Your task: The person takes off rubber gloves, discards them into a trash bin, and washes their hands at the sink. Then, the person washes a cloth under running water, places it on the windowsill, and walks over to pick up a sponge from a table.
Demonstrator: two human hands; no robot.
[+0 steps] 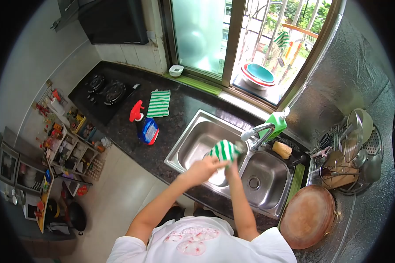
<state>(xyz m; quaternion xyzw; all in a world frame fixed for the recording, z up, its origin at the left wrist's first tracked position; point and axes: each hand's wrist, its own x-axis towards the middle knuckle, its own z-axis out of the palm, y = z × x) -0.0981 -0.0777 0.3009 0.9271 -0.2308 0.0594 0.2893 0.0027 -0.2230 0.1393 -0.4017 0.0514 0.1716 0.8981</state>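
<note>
My left hand (202,169) is closed at the lower edge of a green-and-white striped cloth (225,150), above the larger basin of the steel double sink (180,144). Bunched up against it, my right hand (231,165) grips the same cloth; my left fingers hide part of it. A blurred greyish patch shows at the cloth's far right edge, and I cannot make out what it is. The faucet (263,131) arches just beyond, to the right of the cloth. Beside it stands a green pump bottle (276,122).
On the dark counter are a blue spray bottle with a red trigger (148,130), a second striped cloth (159,104) and a gas stove (114,92). A sponge (281,150) sits behind the smaller basin. At right stand a dish rack (338,162) and a round wooden board (308,217).
</note>
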